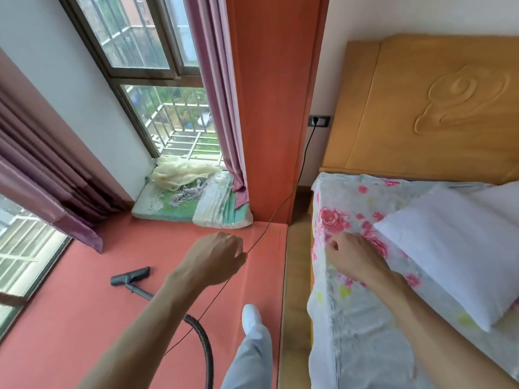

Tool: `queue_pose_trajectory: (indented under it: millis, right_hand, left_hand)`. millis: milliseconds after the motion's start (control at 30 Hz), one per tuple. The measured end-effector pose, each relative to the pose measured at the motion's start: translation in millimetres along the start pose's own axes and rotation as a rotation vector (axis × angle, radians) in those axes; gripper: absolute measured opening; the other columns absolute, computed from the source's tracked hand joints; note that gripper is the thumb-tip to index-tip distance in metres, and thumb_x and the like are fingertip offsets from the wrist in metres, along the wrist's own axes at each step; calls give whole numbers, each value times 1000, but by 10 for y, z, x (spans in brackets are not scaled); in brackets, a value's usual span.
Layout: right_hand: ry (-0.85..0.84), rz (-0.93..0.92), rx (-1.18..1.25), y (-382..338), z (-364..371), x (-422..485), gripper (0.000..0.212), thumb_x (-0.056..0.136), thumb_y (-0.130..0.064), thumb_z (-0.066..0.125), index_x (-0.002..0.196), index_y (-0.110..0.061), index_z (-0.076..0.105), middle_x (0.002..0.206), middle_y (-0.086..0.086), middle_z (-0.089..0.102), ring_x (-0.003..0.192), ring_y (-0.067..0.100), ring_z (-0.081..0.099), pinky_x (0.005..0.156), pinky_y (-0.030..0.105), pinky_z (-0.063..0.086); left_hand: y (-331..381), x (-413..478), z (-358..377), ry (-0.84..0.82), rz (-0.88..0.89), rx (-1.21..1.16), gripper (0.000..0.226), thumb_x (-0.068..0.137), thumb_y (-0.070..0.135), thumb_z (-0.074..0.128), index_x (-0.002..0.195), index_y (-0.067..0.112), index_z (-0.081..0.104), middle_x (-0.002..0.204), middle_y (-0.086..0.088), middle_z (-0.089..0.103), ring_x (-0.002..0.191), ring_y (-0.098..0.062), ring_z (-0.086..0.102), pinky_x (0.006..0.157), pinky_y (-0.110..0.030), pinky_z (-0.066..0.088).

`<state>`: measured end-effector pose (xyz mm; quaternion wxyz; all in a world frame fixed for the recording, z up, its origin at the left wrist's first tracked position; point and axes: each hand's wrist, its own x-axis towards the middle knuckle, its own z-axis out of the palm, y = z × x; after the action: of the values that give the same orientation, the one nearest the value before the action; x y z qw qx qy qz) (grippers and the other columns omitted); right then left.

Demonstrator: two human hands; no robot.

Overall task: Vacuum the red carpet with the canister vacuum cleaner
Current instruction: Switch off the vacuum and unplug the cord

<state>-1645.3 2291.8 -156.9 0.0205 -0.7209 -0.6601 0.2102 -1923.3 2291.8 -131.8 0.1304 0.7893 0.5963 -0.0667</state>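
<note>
Vacuum head (130, 276) is lying on the red carpet (84, 318), hose (206, 352) curling behind. Left hand (216, 256) fingers are pinching the black cord (269, 223) running to the wall socket (319, 121). Right hand (354, 256) is hovering, loosely curled and holding nothing, over the bed (351, 332).

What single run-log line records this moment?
left hand: holds power cord | right hand: free | floor nozzle: on red carpet, unheld

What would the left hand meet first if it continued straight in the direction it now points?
Probably the orange wardrobe panel. The left hand, pinching the black cord, points up and right along it over the red carpet. Depth is unclear, so this is uncertain.
</note>
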Motion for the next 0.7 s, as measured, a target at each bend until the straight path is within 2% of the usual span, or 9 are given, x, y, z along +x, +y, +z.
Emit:
queue_pose_trajectory:
  millis: [167, 267, 333, 467, 600, 700]
  right_hand:
    - [-4, 40, -19, 5, -43, 935, 39, 97, -21, 46, 60, -18, 35, 57, -4, 40, 52, 10, 36, 55, 30, 34]
    - [-12, 60, -54, -57, -184, 1509, 38, 97, -21, 46, 60, -15, 38, 58, 0, 41, 52, 11, 38, 51, 25, 30]
    - [-48, 55, -70, -126, -365, 1866, 35, 97, -23, 43, 63, -14, 40, 61, 0, 45, 57, 13, 43, 52, 28, 32]
    - [-35, 59, -64, -201, -730, 2535, 31, 96, -29, 41, 85, -11, 64, 83, 4, 67, 72, 18, 63, 68, 37, 55]
    - [-86, 83, -34, -101, -961, 3065, 34, 94, -28, 44, 95, -4, 68, 91, 11, 69, 85, 28, 65, 76, 38, 55]
    - [-125, 88, -20, 66, -1083, 3511, 36, 94, -29, 45, 104, -3, 68, 104, 14, 69, 95, 29, 64, 85, 42, 53]
  left_hand:
    - [-85, 1114, 5, -29, 82, -35, 32, 97, 39, 50, 91, 12, 67, 92, -4, 70, 80, -26, 66, 71, -39, 55]
    - [-186, 1831, -102, -77, 145, -66, 33, 98, 38, 49, 93, 12, 68, 97, -5, 71, 83, -27, 67, 74, -39, 55]
    - [-216, 2269, -261, -119, 205, -93, 31, 100, 36, 50, 99, 12, 69, 98, -3, 72, 86, -24, 68, 77, -39, 56]
    - [-208, 3103, -549, -134, 289, -132, 28, 100, 35, 50, 102, 15, 68, 101, -3, 72, 83, -22, 70, 76, -40, 60]
    - [17, 3721, -797, -170, 344, -130, 26, 98, 37, 48, 99, 20, 67, 99, -1, 71, 88, -24, 69, 78, -40, 57]
    - [194, 4194, -902, -164, 377, -96, 26, 98, 38, 47, 100, 20, 66, 102, -2, 70, 93, -28, 67, 80, -41, 55]
